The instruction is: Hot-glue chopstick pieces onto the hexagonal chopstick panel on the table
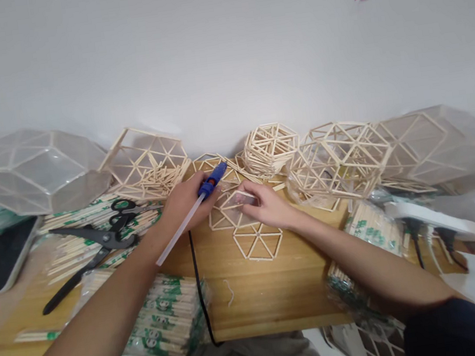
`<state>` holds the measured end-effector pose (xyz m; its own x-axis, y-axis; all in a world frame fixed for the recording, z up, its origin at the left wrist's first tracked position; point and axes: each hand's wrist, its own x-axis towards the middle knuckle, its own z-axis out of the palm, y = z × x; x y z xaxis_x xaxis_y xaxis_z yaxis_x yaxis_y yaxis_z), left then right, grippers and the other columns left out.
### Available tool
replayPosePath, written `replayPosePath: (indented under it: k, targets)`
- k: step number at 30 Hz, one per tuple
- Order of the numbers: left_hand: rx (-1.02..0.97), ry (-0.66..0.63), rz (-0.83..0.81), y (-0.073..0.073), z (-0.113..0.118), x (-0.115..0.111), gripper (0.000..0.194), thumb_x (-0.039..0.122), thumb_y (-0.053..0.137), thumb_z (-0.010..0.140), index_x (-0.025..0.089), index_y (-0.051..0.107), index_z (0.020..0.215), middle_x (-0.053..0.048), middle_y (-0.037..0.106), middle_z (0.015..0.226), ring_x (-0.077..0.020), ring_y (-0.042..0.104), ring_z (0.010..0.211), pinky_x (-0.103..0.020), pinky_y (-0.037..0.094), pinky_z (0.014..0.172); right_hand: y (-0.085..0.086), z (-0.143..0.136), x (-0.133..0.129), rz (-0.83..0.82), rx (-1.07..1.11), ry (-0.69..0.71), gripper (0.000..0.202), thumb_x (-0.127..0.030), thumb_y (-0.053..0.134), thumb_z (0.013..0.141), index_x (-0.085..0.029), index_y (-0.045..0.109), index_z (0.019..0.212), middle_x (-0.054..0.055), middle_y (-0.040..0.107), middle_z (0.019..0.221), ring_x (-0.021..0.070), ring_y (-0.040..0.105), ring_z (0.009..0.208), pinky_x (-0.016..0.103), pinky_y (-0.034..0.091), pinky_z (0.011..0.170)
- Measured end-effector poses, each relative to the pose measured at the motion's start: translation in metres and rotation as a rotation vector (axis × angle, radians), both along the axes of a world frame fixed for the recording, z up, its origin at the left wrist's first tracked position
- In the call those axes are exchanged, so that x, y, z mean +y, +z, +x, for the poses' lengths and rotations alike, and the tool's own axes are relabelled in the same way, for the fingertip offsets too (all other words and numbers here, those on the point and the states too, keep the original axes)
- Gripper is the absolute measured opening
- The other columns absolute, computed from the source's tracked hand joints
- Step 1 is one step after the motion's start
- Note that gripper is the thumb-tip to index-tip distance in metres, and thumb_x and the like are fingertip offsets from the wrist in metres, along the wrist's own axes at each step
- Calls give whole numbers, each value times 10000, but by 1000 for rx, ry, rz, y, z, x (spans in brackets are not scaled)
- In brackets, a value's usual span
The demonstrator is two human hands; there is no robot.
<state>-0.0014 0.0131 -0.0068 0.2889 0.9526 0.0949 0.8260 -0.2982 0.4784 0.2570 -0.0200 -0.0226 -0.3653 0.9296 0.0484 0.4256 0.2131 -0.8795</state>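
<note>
My left hand (pixel 188 204) is closed around a blue glue gun (pixel 215 180), from which a long clear glue stick (pixel 180 232) sticks out toward me. Across from it, my right hand (pixel 268 204) pinches the edge of a small stick-framed panel piece (pixel 235 210) with thin film in its triangles. The gun's nozzle lies above and behind that piece, and I cannot tell whether it touches. Just in front, a flat hexagon of wooden sticks (pixel 259 243) with spokes lies on the wooden table (pixel 276 296).
Along the wall stand a film-covered polyhedron (pixel 42 170), stacked stick hexagons (pixel 272 146) and an open stick frame (pixel 341 157). Black scissors (pixel 122 218), pliers (pixel 100 238) and a phone (pixel 3 258) lie left. Packed chopsticks (pixel 164 318) and a power strip (pixel 438 220) flank my arms. A black cable (pixel 200 289) hangs over the edge.
</note>
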Motion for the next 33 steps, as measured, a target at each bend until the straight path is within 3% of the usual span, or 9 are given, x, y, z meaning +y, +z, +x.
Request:
replayPosePath:
  k: [8, 13, 25, 33]
  targets:
    - [108, -60, -60, -2, 0, 4, 397, 533, 652, 1094, 240, 728, 1350, -152, 886, 1184, -388, 855, 1069, -448, 625, 925, 1, -3, 0, -60, 90, -93, 191, -392, 731, 801, -280, 651, 933, -18, 706, 869, 212, 600, 780, 346, 466, 742]
    - [154, -83, -91, 3, 0, 3, 466, 518, 717, 1052, 219, 717, 1409, -171, 891, 1268, -406, 858, 1161, -472, 631, 996, -1, -3, 3, -13, 121, -149, 180, -368, 734, 779, -282, 661, 920, 11, 792, 946, 245, 685, 870, 378, 554, 830]
    - [150, -89, -82, 3, 0, 4, 399, 471, 739, 1045, 221, 713, 1355, -162, 899, 1240, -392, 856, 1120, -453, 614, 936, -3, -2, 5, -87, 212, -154, 236, -319, 713, 752, -279, 746, 982, 21, 870, 1042, 281, 790, 1021, 455, 633, 1035]
    - [139, -93, -87, 1, 0, 5, 398, 490, 735, 1047, 227, 723, 1345, -150, 896, 1208, -383, 850, 1085, -447, 611, 924, 4, -5, 8, -340, 432, -181, 245, -316, 796, 667, -292, 804, 911, 10, 900, 971, 271, 804, 911, 401, 642, 888]
